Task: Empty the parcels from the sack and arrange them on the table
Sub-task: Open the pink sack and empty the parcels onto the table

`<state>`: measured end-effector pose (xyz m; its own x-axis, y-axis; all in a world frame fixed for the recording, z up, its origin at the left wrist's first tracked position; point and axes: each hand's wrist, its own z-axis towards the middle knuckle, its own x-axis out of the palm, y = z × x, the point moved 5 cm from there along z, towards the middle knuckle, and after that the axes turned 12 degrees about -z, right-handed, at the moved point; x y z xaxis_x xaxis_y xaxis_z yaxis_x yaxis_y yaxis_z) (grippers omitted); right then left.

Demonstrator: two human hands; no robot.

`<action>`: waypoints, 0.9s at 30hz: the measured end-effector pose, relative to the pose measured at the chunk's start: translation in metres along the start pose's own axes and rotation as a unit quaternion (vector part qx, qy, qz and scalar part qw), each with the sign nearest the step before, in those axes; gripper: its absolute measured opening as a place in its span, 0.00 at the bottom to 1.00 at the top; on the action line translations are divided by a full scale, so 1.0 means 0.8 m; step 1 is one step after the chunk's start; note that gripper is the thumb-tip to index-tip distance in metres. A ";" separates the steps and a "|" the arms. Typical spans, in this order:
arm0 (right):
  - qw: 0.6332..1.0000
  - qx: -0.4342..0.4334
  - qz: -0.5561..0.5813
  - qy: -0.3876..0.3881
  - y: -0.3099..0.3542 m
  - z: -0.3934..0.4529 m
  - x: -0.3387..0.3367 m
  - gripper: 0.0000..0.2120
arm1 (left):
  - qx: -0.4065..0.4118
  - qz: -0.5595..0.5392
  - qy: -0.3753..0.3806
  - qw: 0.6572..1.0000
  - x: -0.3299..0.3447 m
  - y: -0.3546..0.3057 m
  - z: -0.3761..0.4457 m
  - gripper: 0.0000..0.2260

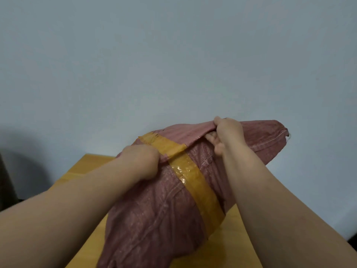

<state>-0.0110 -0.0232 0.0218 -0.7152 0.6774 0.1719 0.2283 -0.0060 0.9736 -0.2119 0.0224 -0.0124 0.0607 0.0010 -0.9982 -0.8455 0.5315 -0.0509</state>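
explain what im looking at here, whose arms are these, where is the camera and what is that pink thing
There is no machine here. The single picture comes from a camera worn on a person's head, looking forward and down, so the two bare arms reaching in are that person's own. Both hands grip a bulging pink woven sack that rests on a yellow wooden table. The left hand bunches the cloth beside a band of yellow tape wrapped around the sack. The right hand pinches a fold of cloth near the sack's far end. No parcels show yet. Behind is a plain pale wall.
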 end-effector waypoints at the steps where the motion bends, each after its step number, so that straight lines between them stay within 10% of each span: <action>1: 1.000 -0.015 -0.019 0.004 0.002 -0.002 0.005 0.04 | -0.002 0.019 -0.012 1.000 -0.011 0.007 0.004 0.09; 4: 0.982 -0.092 -0.164 0.007 0.010 0.000 0.012 0.08 | -0.022 0.051 -0.041 0.998 -0.045 0.034 0.020 0.12; 8: 0.792 -0.264 -0.548 -0.051 0.034 -0.013 0.016 0.14 | -0.064 0.039 -0.048 0.996 -0.078 0.075 0.044 0.13; 10: 0.757 -0.273 -0.591 -0.065 0.034 -0.022 0.021 0.09 | -0.084 0.005 -0.043 0.996 -0.088 0.094 0.055 0.13; 17: 0.598 -0.119 -0.789 0.079 -0.033 -0.036 0.035 0.69 | -0.077 -0.161 -0.030 0.983 -0.105 0.099 0.079 0.10; 20: 0.570 -0.098 -0.816 0.029 -0.068 -0.025 0.044 0.60 | -0.011 -0.172 -0.113 0.978 -0.122 0.090 0.095 0.09; 24: 0.552 -0.188 -0.809 -0.070 -0.051 -0.006 0.048 0.16 | 0.062 -0.211 -0.222 0.950 -0.129 0.099 0.110 0.06; 27: 0.600 -0.207 -0.768 -0.090 -0.007 0.007 0.045 0.14 | 0.072 -0.234 -0.219 0.944 -0.132 0.104 0.115 0.04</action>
<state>-0.0346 0.0052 0.0216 0.2191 0.1864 -0.9577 -0.8182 0.5699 -0.0762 -0.2395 0.1443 0.0922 0.6510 0.0708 -0.7558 -0.5925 0.6697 -0.4476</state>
